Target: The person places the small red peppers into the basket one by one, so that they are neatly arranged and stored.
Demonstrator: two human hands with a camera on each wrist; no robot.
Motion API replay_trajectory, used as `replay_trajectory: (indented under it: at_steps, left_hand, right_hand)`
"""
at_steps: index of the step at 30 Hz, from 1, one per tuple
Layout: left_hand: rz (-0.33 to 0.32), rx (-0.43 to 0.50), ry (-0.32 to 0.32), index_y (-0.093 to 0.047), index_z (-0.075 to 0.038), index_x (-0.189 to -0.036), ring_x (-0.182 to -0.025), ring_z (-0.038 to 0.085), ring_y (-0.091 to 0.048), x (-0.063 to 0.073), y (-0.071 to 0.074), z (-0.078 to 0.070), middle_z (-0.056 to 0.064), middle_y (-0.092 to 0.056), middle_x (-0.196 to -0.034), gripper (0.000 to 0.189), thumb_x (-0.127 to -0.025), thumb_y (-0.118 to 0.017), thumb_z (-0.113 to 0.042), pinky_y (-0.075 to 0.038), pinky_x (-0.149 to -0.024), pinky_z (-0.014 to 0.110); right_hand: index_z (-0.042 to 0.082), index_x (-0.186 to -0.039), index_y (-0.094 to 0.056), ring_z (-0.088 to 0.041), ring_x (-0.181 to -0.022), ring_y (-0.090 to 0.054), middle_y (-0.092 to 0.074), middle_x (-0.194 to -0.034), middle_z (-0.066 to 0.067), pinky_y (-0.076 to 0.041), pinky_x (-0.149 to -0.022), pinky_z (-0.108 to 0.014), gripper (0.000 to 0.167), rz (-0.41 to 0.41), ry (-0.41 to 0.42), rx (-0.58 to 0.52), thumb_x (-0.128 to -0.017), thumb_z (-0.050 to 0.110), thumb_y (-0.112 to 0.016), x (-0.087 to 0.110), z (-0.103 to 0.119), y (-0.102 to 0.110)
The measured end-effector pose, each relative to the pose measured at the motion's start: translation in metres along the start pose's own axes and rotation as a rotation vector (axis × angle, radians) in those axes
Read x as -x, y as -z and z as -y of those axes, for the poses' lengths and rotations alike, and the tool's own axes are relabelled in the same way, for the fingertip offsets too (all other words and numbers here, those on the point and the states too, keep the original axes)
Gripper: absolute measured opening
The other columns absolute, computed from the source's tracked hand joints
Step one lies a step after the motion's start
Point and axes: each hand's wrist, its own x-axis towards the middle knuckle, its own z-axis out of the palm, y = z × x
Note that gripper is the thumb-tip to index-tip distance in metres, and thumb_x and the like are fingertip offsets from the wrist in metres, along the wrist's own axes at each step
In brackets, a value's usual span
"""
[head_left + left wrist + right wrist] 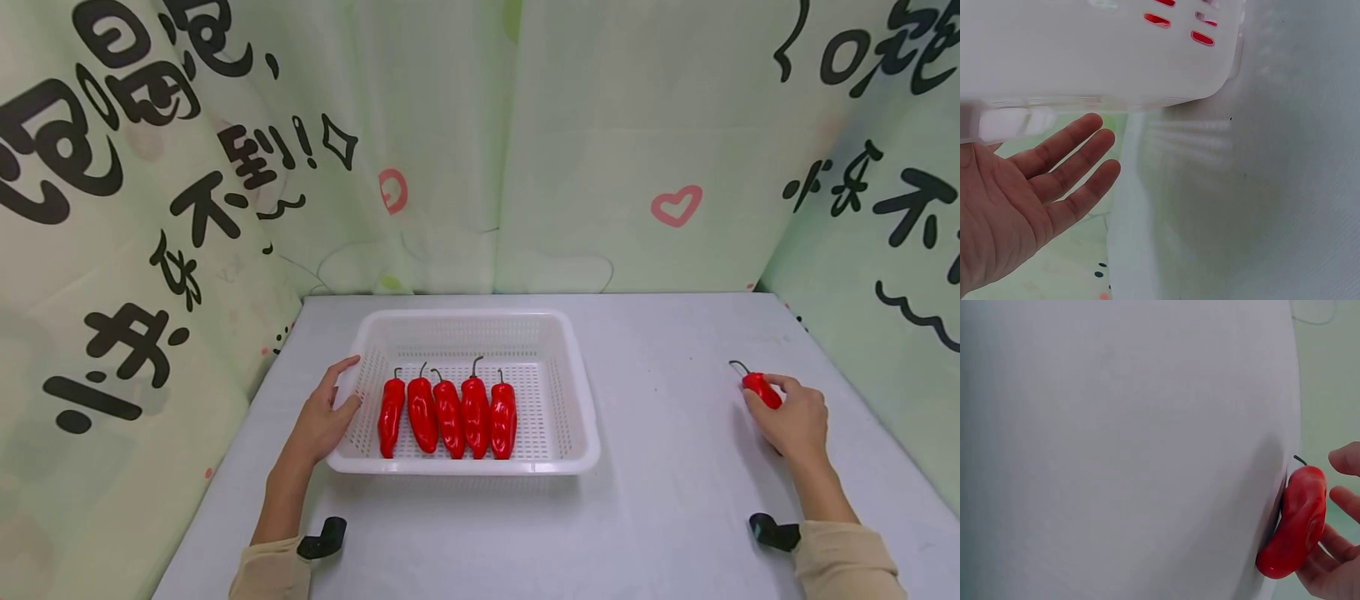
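A white perforated plastic basket [461,467] stands on the table left of centre. Several glossy red peppers [475,417] lie side by side in it, dark stems toward the far side. My left hand [327,417] is at the basket's left side, thumb and index finger by the rim; the left wrist view has its other fingers [1072,165] spread and nearly straight beside the basket wall. Far to the right, my right hand [795,417] holds another red pepper [761,389] between thumb and fingers, stem pointing away. That pepper [1297,525] appears close against the tabletop in the right wrist view.
A white cloth covers the table [660,500]. Pale green curtains [585,167] with black lettering and pink hearts enclose its back and sides. Black straps [322,538] show at both wrists, near beige sleeves.
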Motion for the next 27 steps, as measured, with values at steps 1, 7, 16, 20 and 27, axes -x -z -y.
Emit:
replay_trajectory:
  at_steps: [1, 7, 16, 20, 27]
  left_hand:
    - [0.000, 0.001, 0.002, -0.029, -0.034, -0.159, -0.119, 0.043, -0.061, 0.000, 0.000, 0.000, 0.020, -0.042, -0.157, 0.067, -0.099, -0.056, -0.020, -0.062, -0.082, 0.051]
    - [0.001, 0.008, -0.002, -0.030, -0.033, -0.159, -0.116, 0.041, -0.063, 0.000, -0.001, 0.001, 0.020, -0.044, -0.155, 0.067, -0.099, -0.055, -0.020, -0.062, -0.080, 0.050]
    - [-0.006, -0.010, -0.017, -0.030, -0.032, -0.159, -0.113, 0.040, -0.063, 0.000, 0.000, 0.001, 0.020, -0.045, -0.154, 0.066, -0.099, -0.054, -0.020, -0.062, -0.082, 0.050]
    - [-0.006, -0.011, -0.017, -0.030, -0.032, -0.159, -0.113, 0.040, -0.063, 0.000, 0.000, 0.001, 0.021, -0.046, -0.154, 0.066, -0.099, -0.054, -0.020, -0.062, -0.082, 0.050]
    - [-0.004, -0.007, -0.019, -0.030, -0.032, -0.159, -0.112, 0.039, -0.064, 0.000, 0.000, 0.002, 0.020, -0.047, -0.153, 0.065, -0.099, -0.054, -0.019, -0.062, -0.082, 0.050]
  right_hand:
    - [-0.011, -0.146, -0.038, -0.057, -0.130, -0.031, -0.033, -0.140, -0.042, -0.048, -0.096, -0.070, 0.059, 0.005, 0.005, 0.003, -0.100, 0.022, -0.055, 0.000, -0.001, 0.000]
    - [-0.011, -0.148, -0.035, -0.060, -0.129, -0.031, -0.032, -0.139, -0.043, -0.048, -0.094, -0.071, 0.061, 0.037, 0.022, -0.002, -0.099, 0.019, -0.055, -0.001, -0.006, -0.002]
    - [-0.008, -0.154, -0.025, -0.063, -0.129, -0.031, -0.030, -0.141, -0.046, -0.044, -0.096, -0.076, 0.068, 0.071, 0.017, 0.003, -0.097, 0.012, -0.055, -0.006, -0.012, -0.002]
    - [-0.008, -0.154, -0.023, -0.064, -0.127, -0.032, -0.031, -0.140, -0.047, -0.043, -0.097, -0.076, 0.068, 0.085, 0.026, 0.014, -0.096, 0.011, -0.054, -0.008, -0.015, -0.002]
    - [-0.010, -0.152, -0.022, -0.064, -0.123, -0.033, -0.032, -0.137, -0.048, -0.042, -0.097, -0.076, 0.066, 0.094, 0.037, 0.017, -0.097, 0.010, -0.052, -0.010, -0.018, -0.002]
